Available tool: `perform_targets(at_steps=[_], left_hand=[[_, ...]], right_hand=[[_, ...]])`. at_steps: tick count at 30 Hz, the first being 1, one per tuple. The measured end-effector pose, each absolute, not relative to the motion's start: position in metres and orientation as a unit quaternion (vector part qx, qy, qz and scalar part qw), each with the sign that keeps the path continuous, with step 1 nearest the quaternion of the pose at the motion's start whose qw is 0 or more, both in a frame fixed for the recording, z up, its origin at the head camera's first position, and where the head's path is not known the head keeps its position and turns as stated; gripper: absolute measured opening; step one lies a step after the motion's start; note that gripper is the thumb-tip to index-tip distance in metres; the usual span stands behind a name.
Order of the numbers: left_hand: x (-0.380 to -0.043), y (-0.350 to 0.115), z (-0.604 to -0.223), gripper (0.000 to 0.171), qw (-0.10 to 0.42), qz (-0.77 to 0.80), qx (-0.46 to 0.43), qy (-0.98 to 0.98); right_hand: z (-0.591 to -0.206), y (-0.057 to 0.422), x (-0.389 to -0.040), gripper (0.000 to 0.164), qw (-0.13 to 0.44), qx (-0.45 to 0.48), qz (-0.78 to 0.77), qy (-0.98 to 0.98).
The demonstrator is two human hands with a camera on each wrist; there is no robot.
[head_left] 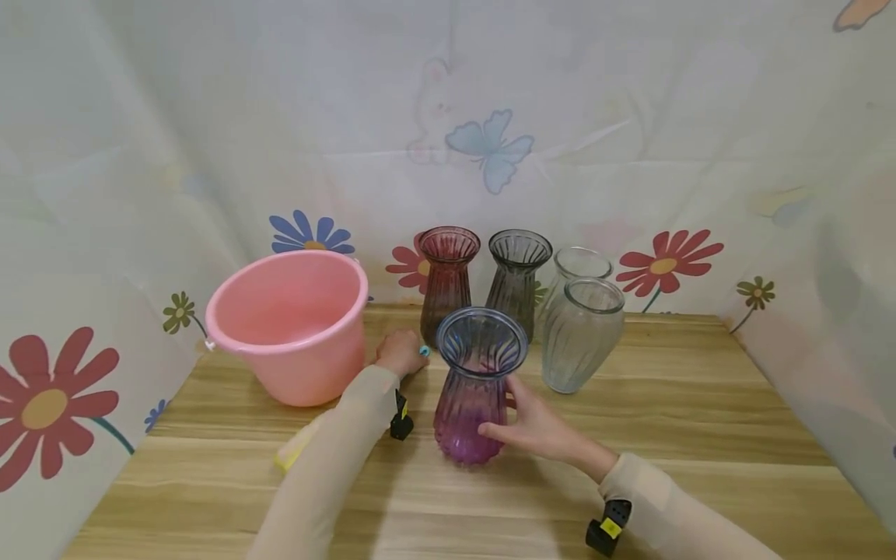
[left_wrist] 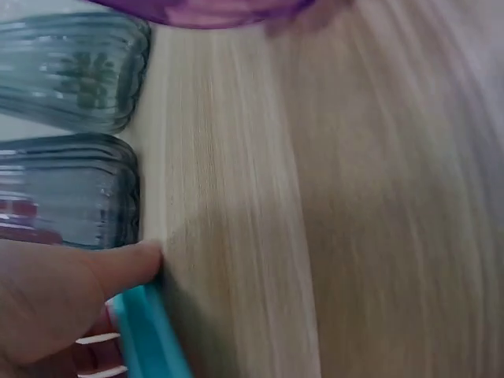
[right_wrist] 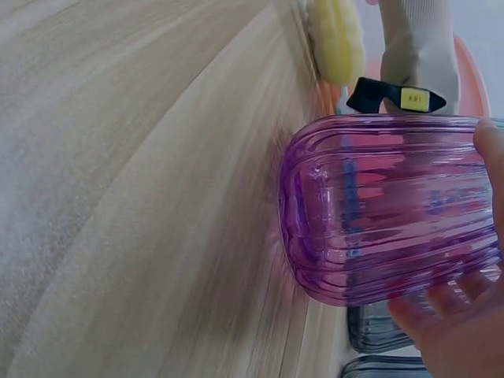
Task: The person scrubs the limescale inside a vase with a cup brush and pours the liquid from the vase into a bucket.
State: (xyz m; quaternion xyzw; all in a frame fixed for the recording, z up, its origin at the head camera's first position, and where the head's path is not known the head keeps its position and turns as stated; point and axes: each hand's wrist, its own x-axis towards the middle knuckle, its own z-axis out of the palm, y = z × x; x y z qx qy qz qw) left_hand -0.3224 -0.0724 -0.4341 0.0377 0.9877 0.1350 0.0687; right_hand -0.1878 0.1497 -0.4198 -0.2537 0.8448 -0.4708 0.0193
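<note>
A ribbed glass vase [head_left: 467, 412], blue at its flared rim and purple at its base, is gripped by my right hand [head_left: 539, 426] at its right side. In the right wrist view the thumb and fingers span its purple body [right_wrist: 378, 209]. My left hand [head_left: 400, 354] is farther back, between the bucket and the red vase. It holds a teal, handle-like strip [left_wrist: 150, 335], with the thumb along its top in the left wrist view; the rest of this thing is hidden, so I cannot tell its kind.
A pink bucket [head_left: 304, 373] stands at the left. Along the back are a red vase [head_left: 448, 292], a grey vase [head_left: 514, 284] and two clear vases, the nearer [head_left: 581, 342] in front of the other. A yellow sponge-like block [head_left: 288, 457] lies partly behind my left sleeve.
</note>
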Motion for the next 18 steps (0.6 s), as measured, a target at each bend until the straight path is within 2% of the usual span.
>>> perform_targets(at_steps=[4, 8, 15, 18], left_hand=[[-0.325, -0.071, -0.436, 0.023, 0.070, 0.134, 0.036, 0.988], [-0.320, -0.073, -0.428, 0.021, 0.071, 0.153, 0.076, 0.983], [-0.313, -0.076, -0.405, 0.010, 0.126, 0.403, 0.118, 0.899], [-0.312, -0.077, -0.395, 0.026, 0.126, 0.445, 0.128, 0.877]], right_hand=[[-0.420, 0.149, -0.188, 0.077, 0.020, -0.255, -0.475, 0.842], [-0.419, 0.147, -0.187, 0.077, 0.021, -0.249, -0.477, 0.843], [-0.420, 0.148, -0.187, 0.077, 0.026, -0.240, -0.485, 0.841], [-0.421, 0.147, -0.188, 0.077, 0.027, -0.244, -0.487, 0.838]])
